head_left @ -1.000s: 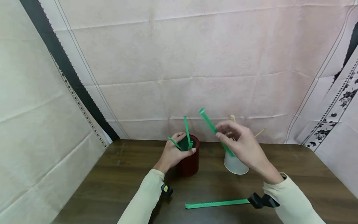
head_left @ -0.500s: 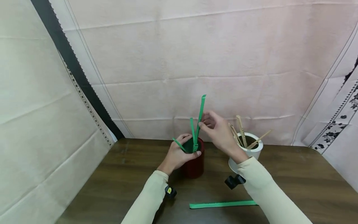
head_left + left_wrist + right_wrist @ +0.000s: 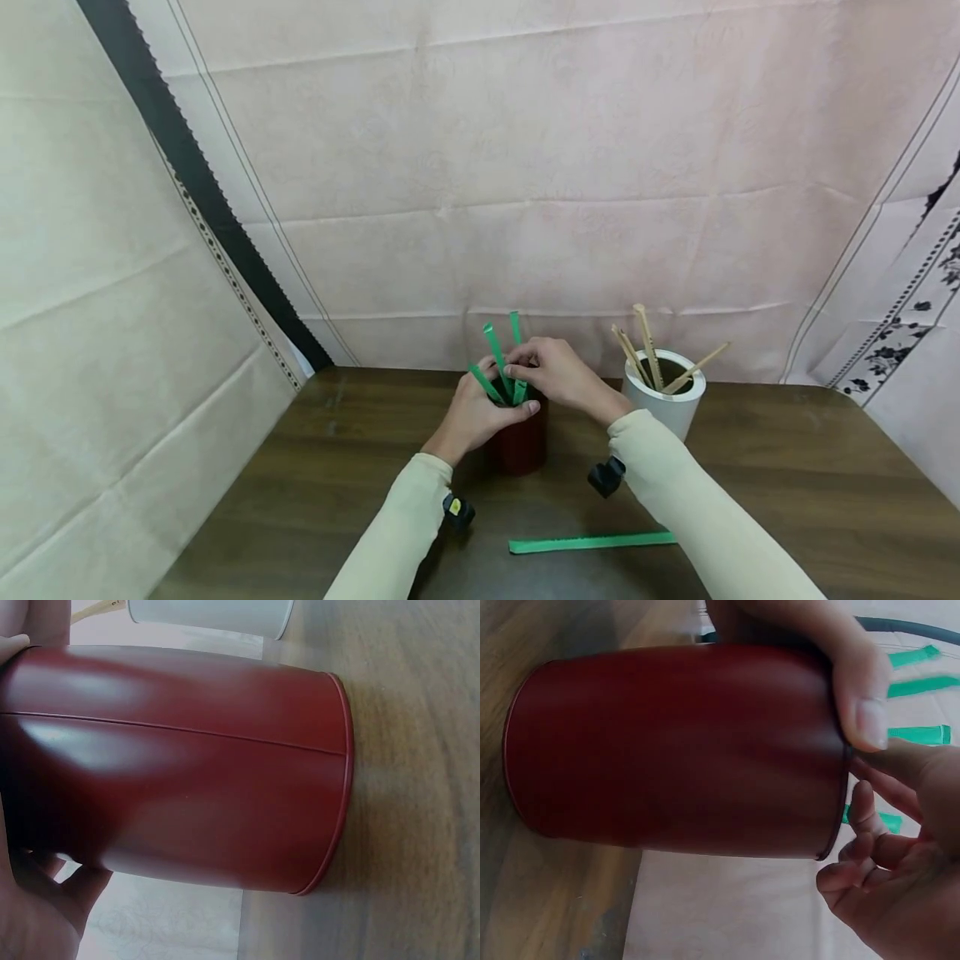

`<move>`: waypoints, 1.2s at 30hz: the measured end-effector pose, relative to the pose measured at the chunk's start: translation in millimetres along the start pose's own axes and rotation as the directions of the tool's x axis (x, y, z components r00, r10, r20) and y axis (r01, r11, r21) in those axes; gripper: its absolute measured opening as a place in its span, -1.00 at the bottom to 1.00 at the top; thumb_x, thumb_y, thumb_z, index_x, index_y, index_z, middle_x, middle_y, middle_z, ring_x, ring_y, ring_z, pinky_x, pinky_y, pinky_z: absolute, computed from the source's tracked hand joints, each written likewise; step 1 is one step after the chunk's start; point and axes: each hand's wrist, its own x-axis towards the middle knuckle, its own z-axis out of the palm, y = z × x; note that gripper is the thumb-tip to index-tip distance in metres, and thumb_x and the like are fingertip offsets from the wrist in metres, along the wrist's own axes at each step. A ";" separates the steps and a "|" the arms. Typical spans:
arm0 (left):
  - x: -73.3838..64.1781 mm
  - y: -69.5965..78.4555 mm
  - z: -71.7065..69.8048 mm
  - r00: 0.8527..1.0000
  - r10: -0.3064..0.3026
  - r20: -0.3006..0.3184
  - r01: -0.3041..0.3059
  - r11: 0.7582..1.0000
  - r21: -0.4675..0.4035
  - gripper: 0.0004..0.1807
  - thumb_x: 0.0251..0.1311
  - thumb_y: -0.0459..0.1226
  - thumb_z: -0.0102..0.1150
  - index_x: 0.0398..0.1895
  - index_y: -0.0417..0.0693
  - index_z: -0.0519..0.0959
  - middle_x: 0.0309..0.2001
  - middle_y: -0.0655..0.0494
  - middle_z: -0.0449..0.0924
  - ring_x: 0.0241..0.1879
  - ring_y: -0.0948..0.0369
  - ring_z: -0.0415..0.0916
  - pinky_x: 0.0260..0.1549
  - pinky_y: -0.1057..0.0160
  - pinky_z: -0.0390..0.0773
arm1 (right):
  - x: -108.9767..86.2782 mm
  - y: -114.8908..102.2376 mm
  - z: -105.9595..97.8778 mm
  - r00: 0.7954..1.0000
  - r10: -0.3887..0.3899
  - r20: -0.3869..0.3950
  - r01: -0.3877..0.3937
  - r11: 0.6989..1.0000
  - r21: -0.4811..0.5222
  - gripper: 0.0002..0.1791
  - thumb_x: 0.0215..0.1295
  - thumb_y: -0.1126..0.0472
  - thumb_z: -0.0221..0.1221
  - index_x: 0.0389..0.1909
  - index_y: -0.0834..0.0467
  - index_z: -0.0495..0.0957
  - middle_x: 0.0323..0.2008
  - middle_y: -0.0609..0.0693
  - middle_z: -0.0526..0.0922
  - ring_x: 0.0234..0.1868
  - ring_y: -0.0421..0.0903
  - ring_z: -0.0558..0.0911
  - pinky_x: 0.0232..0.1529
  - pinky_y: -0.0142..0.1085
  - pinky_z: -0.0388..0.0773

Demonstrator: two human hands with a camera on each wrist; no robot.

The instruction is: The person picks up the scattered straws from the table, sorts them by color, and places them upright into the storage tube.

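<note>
My left hand [image 3: 480,412] grips the dark red cylindrical pot [image 3: 187,772] near its rim, thumb on the near side and fingers around the far side. The pot stands upright on the table. Several flat green strips [image 3: 919,735] stick up out of it, leaning various ways. At the pot's mouth, my right hand [image 3: 555,371] pinches one green strip [image 3: 493,343] between thumb and fingers; its lower end is down inside the pot. Another green strip [image 3: 592,542] lies flat on the table in front, partly hidden by my right sleeve.
Right of the red pot stands a white pot [image 3: 663,408] with several thin wooden sticks [image 3: 647,346] in it. The brown wooden table [image 3: 360,500] ends at a pale cloth backdrop [image 3: 480,183] close behind both pots.
My right hand has carried its green strip leftward from over the white pot, then lowered it into the red pot. My left hand keeps its hold on the red pot.
</note>
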 end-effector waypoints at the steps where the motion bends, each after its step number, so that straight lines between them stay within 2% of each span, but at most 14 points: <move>1: 0.4 0.2 0.1 1.000 0.001 0.000 -0.001 1.000 -0.004 -0.34 0.04 0.21 0.39 0.22 0.29 0.55 0.21 0.32 0.46 0.17 0.23 0.45 0.04 0.08 0.54 | 0.5 0.1 0.3 1.000 -0.003 -0.007 0.003 1.000 -0.005 -0.84 0.37 0.12 0.26 -0.15 0.06 0.75 -0.36 -0.13 0.62 -0.38 -0.20 0.53 -0.39 -0.30 0.51; 6: 0.9 -1.1 0.7 1.000 0.005 -0.005 -0.005 1.000 -0.008 -0.37 0.03 0.21 0.40 0.20 0.30 0.57 0.19 0.36 0.46 0.16 0.28 0.45 0.04 0.09 0.53 | 1.1 0.9 1.1 0.998 -0.026 -0.059 0.026 1.000 -0.007 -0.90 0.31 0.16 0.31 -0.22 0.07 0.73 -0.48 -0.11 0.56 -0.47 -0.16 0.49 -0.49 -0.31 0.45; 11: 2.0 -3.2 1.7 1.000 0.010 -0.013 -0.010 1.000 -0.001 -0.30 0.02 0.20 0.41 0.26 0.26 0.53 0.24 0.24 0.46 0.22 0.19 0.43 0.11 0.00 0.50 | -4.5 0.6 -6.4 0.995 0.000 -0.099 0.004 0.999 0.035 -0.85 0.38 0.12 0.25 -0.16 0.06 0.72 -0.39 -0.12 0.64 -0.40 -0.16 0.55 -0.43 -0.28 0.51; 15: 2.9 -3.4 2.8 1.000 -0.007 -0.010 0.007 1.000 0.008 -0.20 0.01 0.20 0.41 0.31 0.09 0.51 0.26 0.12 0.47 0.26 0.11 0.40 0.15 -0.07 0.47 | -20.0 -7.6 -22.7 0.989 0.023 -0.149 -0.018 0.999 0.033 -0.83 0.42 0.09 0.20 -0.13 0.03 0.72 -0.32 -0.12 0.70 -0.34 -0.19 0.60 -0.34 -0.25 0.55; 18: 2.0 -2.5 2.6 1.000 -0.029 -0.012 0.029 1.000 -0.002 -0.15 0.00 0.20 0.43 0.32 -0.01 0.50 0.28 0.05 0.46 0.29 0.08 0.37 0.18 -0.09 0.44 | -39.0 -16.9 -38.7 0.989 0.009 -0.150 -0.008 1.000 0.008 -0.85 0.42 0.06 0.20 -0.15 -0.02 0.70 -0.32 -0.16 0.70 -0.34 -0.21 0.62 -0.31 -0.24 0.55; 20: 1.1 -1.7 2.1 0.999 -0.032 -0.015 0.032 0.999 -0.009 -0.14 -0.01 0.19 0.43 0.32 -0.04 0.49 0.29 0.01 0.46 0.30 0.05 0.36 0.19 -0.10 0.42 | -54.4 -21.1 -49.8 0.994 0.007 -0.112 -0.005 1.000 0.021 -0.85 0.42 0.04 0.20 -0.15 -0.02 0.67 -0.36 -0.17 0.69 -0.37 -0.20 0.62 -0.33 -0.26 0.56; 23: 0.1 -0.7 0.7 0.999 -0.033 -0.022 0.033 0.999 -0.021 -0.14 -0.02 0.17 0.46 0.32 -0.05 0.49 0.29 0.02 0.46 0.32 0.01 0.36 0.21 -0.12 0.41 | -77.6 -21.1 -64.4 1.000 0.021 0.003 -0.022 0.993 0.116 -0.84 0.43 0.06 0.19 -0.14 0.05 0.60 -0.37 -0.12 0.67 -0.37 -0.14 0.63 -0.37 -0.27 0.59; 25: 0.3 -0.9 -0.3 0.999 -0.034 -0.025 0.034 0.999 -0.004 -0.14 -0.03 0.18 0.45 0.32 -0.03 0.50 0.29 0.08 0.46 0.31 0.03 0.36 0.20 -0.11 0.41 | -91.7 -16.3 -69.9 0.996 0.043 0.080 -0.057 0.982 0.181 -0.87 0.45 0.09 0.17 -0.15 0.07 0.56 -0.37 -0.10 0.68 -0.38 -0.11 0.64 -0.39 -0.27 0.61; 27: 0.8 -1.3 -1.1 0.999 -0.036 -0.026 0.037 0.999 0.012 -0.15 -0.03 0.19 0.45 0.31 0.00 0.51 0.28 0.14 0.46 0.31 0.05 0.35 0.19 -0.11 0.42 | -103.4 -9.2 -70.3 0.990 0.034 0.138 -0.060 0.981 0.186 -0.91 0.45 0.13 0.16 -0.17 0.06 0.56 -0.35 -0.11 0.68 -0.33 -0.13 0.65 -0.36 -0.28 0.61; 32: 1.6 -2.6 -1.1 0.999 -0.033 -0.026 0.034 0.999 0.023 -0.19 -0.01 0.19 0.43 0.30 0.04 0.51 0.27 0.12 0.47 0.29 0.08 0.36 0.16 -0.13 0.44 | -124.7 15.5 -46.7 0.968 -0.038 0.248 0.015 0.995 0.094 -0.90 0.38 0.07 0.23 -0.23 0.00 0.60 -0.35 -0.24 0.65 -0.28 -0.29 0.61 -0.25 -0.34 0.57; 36: 1.1 -1.9 1.0 0.999 -0.032 -0.020 0.032 0.999 -0.011 -0.17 -0.03 0.19 0.45 0.31 0.04 0.50 0.28 0.09 0.47 0.30 0.01 0.37 0.19 -0.14 0.41 | -137.9 33.6 -15.1 0.932 -0.044 0.360 -0.001 0.992 0.123 -0.81 0.29 0.04 0.32 -0.21 0.05 0.61 -0.36 -0.25 0.62 -0.29 -0.32 0.58 -0.24 -0.36 0.55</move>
